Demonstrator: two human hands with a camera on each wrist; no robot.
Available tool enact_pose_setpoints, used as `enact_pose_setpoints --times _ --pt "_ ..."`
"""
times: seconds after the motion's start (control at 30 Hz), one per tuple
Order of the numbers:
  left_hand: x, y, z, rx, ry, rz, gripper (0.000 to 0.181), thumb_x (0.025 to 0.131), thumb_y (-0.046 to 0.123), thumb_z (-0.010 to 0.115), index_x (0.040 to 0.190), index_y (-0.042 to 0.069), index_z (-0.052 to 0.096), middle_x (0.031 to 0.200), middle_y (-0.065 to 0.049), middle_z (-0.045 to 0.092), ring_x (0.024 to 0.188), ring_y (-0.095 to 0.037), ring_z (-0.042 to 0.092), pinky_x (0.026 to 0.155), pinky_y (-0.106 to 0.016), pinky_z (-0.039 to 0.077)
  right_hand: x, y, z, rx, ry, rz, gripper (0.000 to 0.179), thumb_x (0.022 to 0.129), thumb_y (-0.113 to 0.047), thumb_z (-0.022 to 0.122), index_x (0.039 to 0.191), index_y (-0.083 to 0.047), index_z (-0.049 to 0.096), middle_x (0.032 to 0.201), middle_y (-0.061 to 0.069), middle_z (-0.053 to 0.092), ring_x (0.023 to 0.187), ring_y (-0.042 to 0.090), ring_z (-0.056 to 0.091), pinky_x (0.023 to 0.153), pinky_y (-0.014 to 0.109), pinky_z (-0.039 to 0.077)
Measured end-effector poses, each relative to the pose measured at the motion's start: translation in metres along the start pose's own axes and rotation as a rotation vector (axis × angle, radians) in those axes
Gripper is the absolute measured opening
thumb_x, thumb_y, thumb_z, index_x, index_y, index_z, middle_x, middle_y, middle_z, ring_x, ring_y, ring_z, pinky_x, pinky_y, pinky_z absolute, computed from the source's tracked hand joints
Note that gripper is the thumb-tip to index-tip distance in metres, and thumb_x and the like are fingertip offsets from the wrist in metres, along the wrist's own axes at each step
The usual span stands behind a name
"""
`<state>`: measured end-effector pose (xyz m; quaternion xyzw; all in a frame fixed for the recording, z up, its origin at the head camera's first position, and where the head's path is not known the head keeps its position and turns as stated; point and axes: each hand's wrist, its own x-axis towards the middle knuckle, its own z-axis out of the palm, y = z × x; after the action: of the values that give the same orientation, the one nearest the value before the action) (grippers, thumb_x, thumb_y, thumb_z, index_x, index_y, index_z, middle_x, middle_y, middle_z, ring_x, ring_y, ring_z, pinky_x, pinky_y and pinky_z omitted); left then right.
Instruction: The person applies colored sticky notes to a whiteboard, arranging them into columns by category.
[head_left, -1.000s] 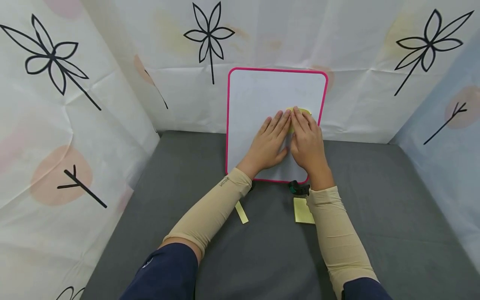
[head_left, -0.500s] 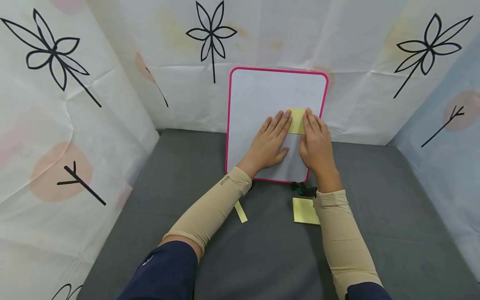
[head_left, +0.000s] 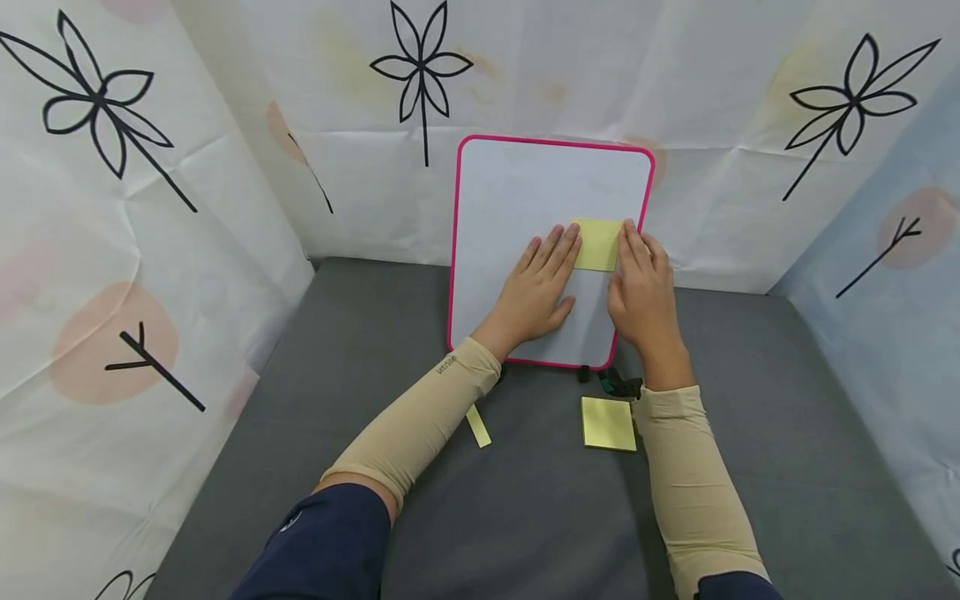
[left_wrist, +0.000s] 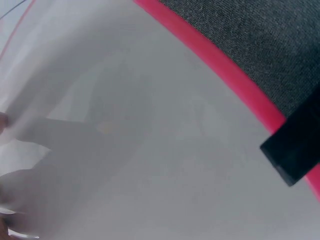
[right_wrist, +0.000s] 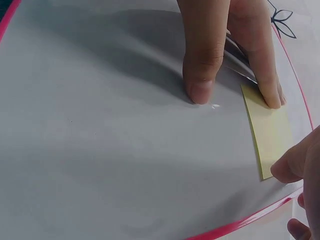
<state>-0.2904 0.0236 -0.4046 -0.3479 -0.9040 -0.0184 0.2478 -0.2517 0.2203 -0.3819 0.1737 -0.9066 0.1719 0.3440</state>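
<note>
White cloth walls (head_left: 592,75) with black flower drawings (head_left: 422,65) wrapped around 3 sides, and dark grey fabric covered the table (head_left: 750,450). At the far side, a pink-rimmed whiteboard (head_left: 517,192) looked propped up, a bit right of centre. The yellow sticky note (head_left: 597,246) was on its right half, around mid-height and near the right rim.

Neither hand was gripping anything, btw. The left hand (head_left: 528,292) lay on the board, fingers straight, tips on the note's left edge, thumb out on bare board. The right hand (head_left: 645,304) had its fingers stretched out and close together at the note's right edge, and the right wrist view showed a digit, probably the thumb, at the near right corner.

Handling-wise, I figured the note weighed next to nothing: thin, floppy, easy to crease or curl, likely with a gummed band I couldn't see. The board looked hard and slick, so flat fingertips seemed kinder than pinching. For actually picking the note up, a near corner looked best.

Nearer on the table sat a yellow note pad (head_left: 608,423) by the right sleeve (head_left: 697,483), plus a slim yellow strip (head_left: 478,427) beside the left sleeve (head_left: 420,417).
</note>
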Motion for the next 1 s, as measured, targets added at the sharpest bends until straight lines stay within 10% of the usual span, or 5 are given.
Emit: enact_pose_setpoints --times 0.73,1.0 --pt "-0.03 0.019 -0.006 -0.099 -0.063 -0.027 0.092 0.093 0.048 0.053 0.158 0.008 0.003 0.166 -0.005 -0.011 0.153 -0.026 -0.013 0.124 -0.046 -0.001 -0.054 0.008 -0.026 0.052 -0.078 0.038 0.051 0.09 -0.009 0.061 0.139 0.002 0.052 0.152 0.015 0.044 0.139 0.04 0.036 0.113 0.058 0.027" --pt "-0.054 0.039 -0.016 -0.274 -0.039 -0.033 0.074 0.095 0.046 0.051 0.155 0.009 0.028 0.165 -0.009 0.013 0.154 -0.032 0.0 0.124 -0.046 0.005 -0.087 0.002 -0.044 0.239 -0.249 0.124 0.031 0.09 -0.008 0.069 0.119 0.0 0.068 0.137 0.02 0.056 0.126 0.044 0.047 0.1 0.065 0.036"
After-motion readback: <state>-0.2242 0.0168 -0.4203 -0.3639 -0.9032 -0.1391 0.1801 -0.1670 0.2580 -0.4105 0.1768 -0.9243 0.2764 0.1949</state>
